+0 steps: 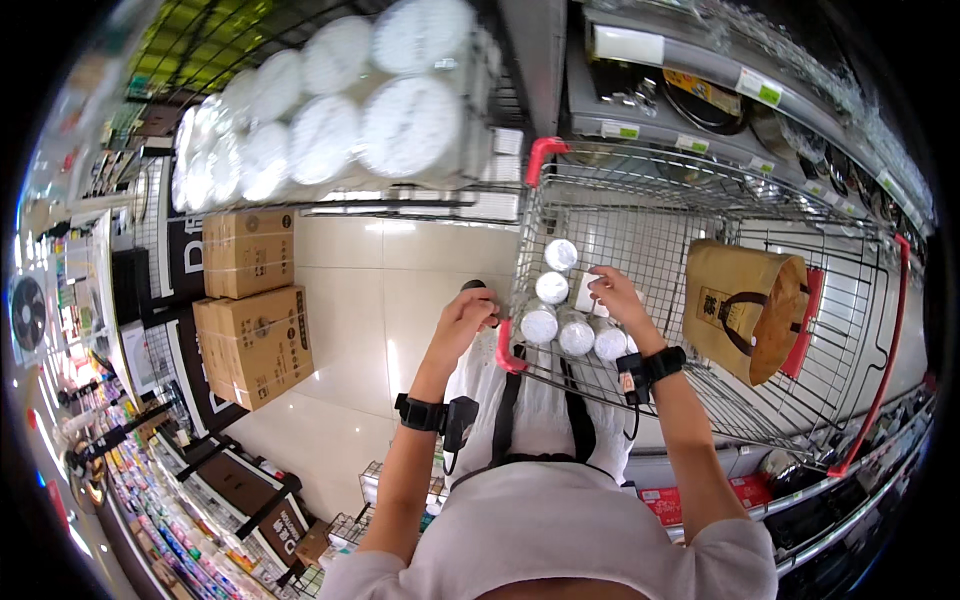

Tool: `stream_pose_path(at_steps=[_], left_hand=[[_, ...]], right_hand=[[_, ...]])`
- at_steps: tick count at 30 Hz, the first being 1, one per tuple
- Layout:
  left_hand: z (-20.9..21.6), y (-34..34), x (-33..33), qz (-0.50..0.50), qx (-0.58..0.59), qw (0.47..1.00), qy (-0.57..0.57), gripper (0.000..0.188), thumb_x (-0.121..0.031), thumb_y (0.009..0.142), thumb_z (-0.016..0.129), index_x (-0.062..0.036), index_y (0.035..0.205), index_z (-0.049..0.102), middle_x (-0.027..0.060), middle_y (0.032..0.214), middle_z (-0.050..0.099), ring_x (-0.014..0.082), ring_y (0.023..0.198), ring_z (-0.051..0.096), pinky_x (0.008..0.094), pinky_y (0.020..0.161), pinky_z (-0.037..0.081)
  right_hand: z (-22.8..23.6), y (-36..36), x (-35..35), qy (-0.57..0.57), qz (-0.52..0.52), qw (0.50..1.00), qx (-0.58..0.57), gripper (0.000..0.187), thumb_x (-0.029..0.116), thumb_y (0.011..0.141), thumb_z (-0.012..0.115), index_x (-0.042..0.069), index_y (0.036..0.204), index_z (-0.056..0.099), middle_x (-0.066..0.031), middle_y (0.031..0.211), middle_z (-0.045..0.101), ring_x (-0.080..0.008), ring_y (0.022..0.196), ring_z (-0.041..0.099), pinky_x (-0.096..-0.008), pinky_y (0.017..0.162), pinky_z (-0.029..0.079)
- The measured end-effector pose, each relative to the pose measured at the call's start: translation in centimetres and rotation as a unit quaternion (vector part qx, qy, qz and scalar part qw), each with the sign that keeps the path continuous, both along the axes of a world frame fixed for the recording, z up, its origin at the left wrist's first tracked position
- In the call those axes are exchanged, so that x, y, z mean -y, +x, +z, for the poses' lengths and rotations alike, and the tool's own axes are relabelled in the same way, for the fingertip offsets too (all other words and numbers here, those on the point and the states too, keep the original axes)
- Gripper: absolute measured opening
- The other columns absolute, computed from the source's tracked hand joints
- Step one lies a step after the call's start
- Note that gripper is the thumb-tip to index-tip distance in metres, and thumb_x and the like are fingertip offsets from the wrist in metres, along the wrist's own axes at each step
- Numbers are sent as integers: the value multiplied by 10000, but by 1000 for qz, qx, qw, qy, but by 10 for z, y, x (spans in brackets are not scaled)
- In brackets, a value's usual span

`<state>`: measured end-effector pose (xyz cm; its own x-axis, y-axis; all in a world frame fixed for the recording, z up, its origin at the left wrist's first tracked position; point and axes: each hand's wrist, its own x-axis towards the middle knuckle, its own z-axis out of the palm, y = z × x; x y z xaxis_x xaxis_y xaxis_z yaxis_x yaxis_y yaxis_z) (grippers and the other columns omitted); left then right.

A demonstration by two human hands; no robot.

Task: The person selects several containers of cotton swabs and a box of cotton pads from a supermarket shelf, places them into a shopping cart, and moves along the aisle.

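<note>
Inside the shopping cart [640,215], several jars with white lids [575,338] stand in a bent row at the end nearest me. My right hand [618,297] hovers over them, fingers loosely bent and apart. Its fingertips are next to a flat white piece [588,294], whose kind I cannot make out; whether they touch it is unclear. Just outside the cart's red corner [510,350], my left hand [466,318] hangs with its fingers half bent, nothing visible in them. Both wrists wear black bands with small devices.
A brown paper bag [740,310] with dark handles sits deeper in the cart. At upper left, a wire rack holds wrapped packs of white-lidded jars [410,125]. Cardboard boxes [250,345] are stacked on the left floor. Shelves of pans [710,105] line the upper right.
</note>
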<state>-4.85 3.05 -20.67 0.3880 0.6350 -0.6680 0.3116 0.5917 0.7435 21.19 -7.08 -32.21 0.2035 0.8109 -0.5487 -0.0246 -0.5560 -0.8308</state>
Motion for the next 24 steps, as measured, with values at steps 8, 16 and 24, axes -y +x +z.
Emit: stream_pose_path(at_steps=[8, 16, 24], left_hand=[[7, -79, -51, -49, -63, 990, 118, 289, -171, 793, 510, -37, 1046, 545, 62, 851, 603, 141, 752, 574, 260, 684, 420], [-21, -137, -116, -133, -74, 962, 227, 345, -224, 760, 544, -18, 1037, 541, 140, 855, 613, 229, 747, 593, 322, 684, 459], [-16, -127, -180, -271, -101, 904, 315, 331, -219, 769, 546, -30, 1040, 541, 125, 909, 608, 226, 797, 592, 314, 704, 462]], right_hand=[[54, -75, -35, 50, 64, 996, 47, 316, 129, 784, 544, 36, 1084, 513, -86, 855, 592, -146, 747, 567, -267, 673, 455], [75, -127, -83, 155, 93, 942, 282, 328, 79, 731, 536, 27, 1054, 514, -151, 895, 555, -292, 812, 553, -344, 723, 450], [69, -151, -135, 131, 141, 806, 560, 403, 68, 682, 534, 104, 1083, 516, -114, 1118, 470, -307, 1076, 419, -404, 859, 383]])
